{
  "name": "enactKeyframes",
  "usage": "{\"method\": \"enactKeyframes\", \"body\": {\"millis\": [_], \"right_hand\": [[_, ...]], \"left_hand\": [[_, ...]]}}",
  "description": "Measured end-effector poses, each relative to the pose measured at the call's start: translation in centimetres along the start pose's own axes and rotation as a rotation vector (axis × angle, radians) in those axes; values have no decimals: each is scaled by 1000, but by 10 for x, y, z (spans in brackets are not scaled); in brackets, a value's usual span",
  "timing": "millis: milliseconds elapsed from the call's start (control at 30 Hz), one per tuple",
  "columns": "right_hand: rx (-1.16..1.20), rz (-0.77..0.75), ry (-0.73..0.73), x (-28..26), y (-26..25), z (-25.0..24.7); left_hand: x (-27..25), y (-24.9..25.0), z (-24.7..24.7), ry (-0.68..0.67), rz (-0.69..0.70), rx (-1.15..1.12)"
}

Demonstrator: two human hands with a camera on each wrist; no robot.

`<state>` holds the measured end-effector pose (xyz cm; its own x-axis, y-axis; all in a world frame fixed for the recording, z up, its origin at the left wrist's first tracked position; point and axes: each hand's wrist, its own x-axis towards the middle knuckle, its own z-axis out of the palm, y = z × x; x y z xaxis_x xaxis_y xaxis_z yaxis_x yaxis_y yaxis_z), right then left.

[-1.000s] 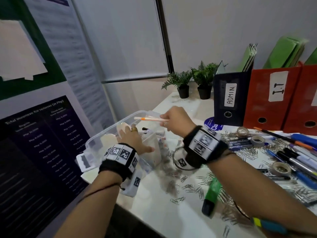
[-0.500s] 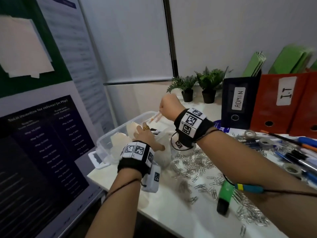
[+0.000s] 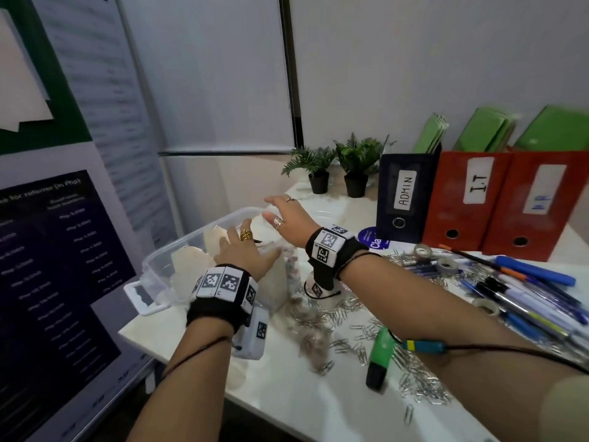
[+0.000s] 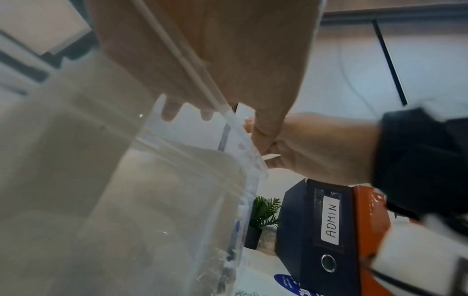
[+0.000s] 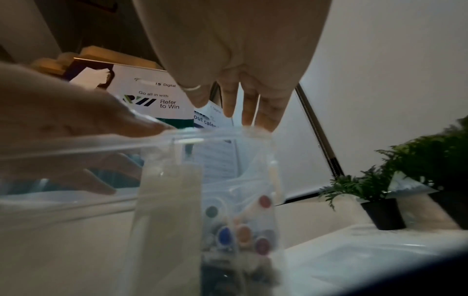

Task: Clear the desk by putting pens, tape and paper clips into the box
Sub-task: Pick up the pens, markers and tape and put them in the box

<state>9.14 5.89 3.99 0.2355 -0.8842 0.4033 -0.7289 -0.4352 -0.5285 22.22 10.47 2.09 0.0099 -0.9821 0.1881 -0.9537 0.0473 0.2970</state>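
Observation:
A clear plastic box (image 3: pixel 165 260) stands at the desk's left end. My left hand (image 3: pixel 245 250) grips its near right wall, fingers hooked over the rim (image 4: pixel 228 118) and thumb outside. My right hand (image 3: pixel 280 215) hovers open over the box's far right corner, fingers straight, holding nothing. In the right wrist view its fingertips (image 5: pixel 263 120) are at the rim, and several pen ends (image 5: pixel 243 234) show through the box wall. Loose pens (image 3: pixel 526 295), tape rolls (image 3: pixel 446 266) and a spread of paper clips (image 3: pixel 334 314) lie on the desk to the right.
A green highlighter (image 3: pixel 379 358) lies among the clips near my right forearm. Binders marked ADMIN (image 3: pixel 404 196) and I.T (image 3: pixel 478 193) stand at the back, with two small potted plants (image 3: pixel 318 173) beside them. A poster board (image 3: pixel 63 250) stands left of the desk edge.
My right hand carried the orange pen down to the box, let it go and spread its fingers above the far corner. My left hand stayed on the box.

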Motion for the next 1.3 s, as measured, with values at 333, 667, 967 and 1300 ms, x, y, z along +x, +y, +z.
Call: {"method": "enactKeyframes", "body": {"millis": [333, 667, 967, 1300], "right_hand": [[-215, 319, 32, -124, 103, -99], [-589, 913, -43, -263, 210, -212], [-521, 858, -170, -292, 230, -204], [-627, 830, -236, -285, 218, -197]], "left_hand": [[-38, 54, 9, 213, 317, 123], [-72, 245, 98, -298, 778, 109], [-101, 326, 147, -512, 965, 149], [-93, 346, 160, -488, 1023, 339]]}}
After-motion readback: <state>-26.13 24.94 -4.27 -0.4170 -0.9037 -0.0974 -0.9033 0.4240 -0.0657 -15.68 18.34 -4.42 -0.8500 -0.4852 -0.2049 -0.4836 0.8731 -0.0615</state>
